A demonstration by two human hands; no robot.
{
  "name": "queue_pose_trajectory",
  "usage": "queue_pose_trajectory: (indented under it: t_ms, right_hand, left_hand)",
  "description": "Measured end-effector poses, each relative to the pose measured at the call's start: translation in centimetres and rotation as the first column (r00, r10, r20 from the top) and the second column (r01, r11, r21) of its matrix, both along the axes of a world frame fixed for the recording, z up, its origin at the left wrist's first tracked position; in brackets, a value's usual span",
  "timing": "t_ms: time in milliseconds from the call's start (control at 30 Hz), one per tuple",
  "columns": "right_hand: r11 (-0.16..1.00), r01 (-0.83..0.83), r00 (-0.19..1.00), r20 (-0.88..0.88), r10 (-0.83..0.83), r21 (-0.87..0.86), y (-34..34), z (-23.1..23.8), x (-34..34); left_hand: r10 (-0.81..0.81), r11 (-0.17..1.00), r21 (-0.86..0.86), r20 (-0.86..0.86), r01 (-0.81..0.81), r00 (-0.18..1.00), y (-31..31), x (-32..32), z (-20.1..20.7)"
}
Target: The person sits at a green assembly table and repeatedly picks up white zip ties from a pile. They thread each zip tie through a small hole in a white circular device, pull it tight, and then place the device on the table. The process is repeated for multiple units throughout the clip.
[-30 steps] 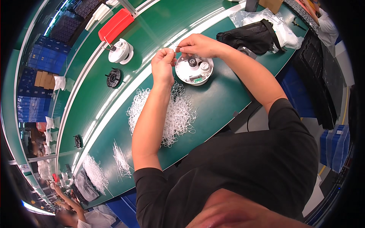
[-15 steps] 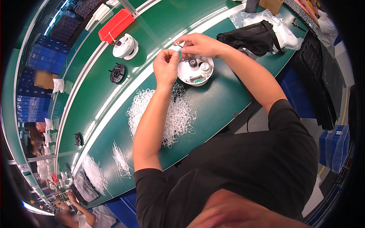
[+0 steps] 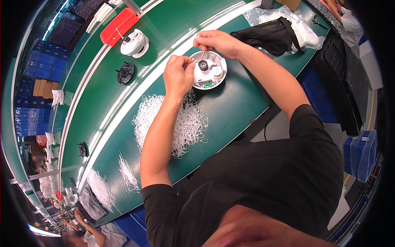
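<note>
A round white camera housing [image 3: 210, 84] lies open on the green bench, showing a black lens [image 3: 203, 65] and a small green circuit board [image 3: 208, 85]. My left hand [image 3: 177, 76] is at its left rim, fingers curled and thumb against them; what they grip is hidden. Above the far rim, my right hand [image 3: 218, 42] pinches a thin white cord [image 3: 204, 54] that hangs down into the housing. Below my left hand and forearm spreads a large pile of looped white cords [image 3: 191, 127].
Beyond a pale rail, a second white camera unit [image 3: 133, 44], a black ring-shaped part [image 3: 126, 73] and a red bin [image 3: 119, 26] sit on a green surface. Straight white strips [image 3: 128, 175] lie at left. A black mesh bag [image 3: 267, 37] rests at right. Co-workers are at the edges.
My right hand has lifted away from my left hand, slightly up and right. The left hand has shifted slightly down. The whole view has moved a little.
</note>
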State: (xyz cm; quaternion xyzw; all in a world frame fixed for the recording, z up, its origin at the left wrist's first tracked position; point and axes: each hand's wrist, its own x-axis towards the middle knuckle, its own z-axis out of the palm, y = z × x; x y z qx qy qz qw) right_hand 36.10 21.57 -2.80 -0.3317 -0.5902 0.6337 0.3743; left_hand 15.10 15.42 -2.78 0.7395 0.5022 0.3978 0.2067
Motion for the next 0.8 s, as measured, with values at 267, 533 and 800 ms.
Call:
queue_pose_trajectory:
  t_ms: [267,533,800]
  right_hand:
    - [0.902,-0.214,0.857,0.515,-0.011,0.375,-1.0,1.9,-0.7]
    - [0.859,-0.288,0.801,0.598,-0.026,0.423,-0.8,2.4,-1.0]
    - [0.68,-0.522,0.681,0.731,-0.031,0.515,0.2,4.4,-1.1]
  left_hand:
    - [0.013,0.997,-0.081,0.034,-0.011,0.999,0.3,0.2,0.1]
    - [0.009,0.988,-0.151,0.048,-0.002,0.999,0.4,0.0,0.2]
    - [0.101,0.952,-0.299,0.126,-0.059,0.987,1.5,-2.2,1.0]
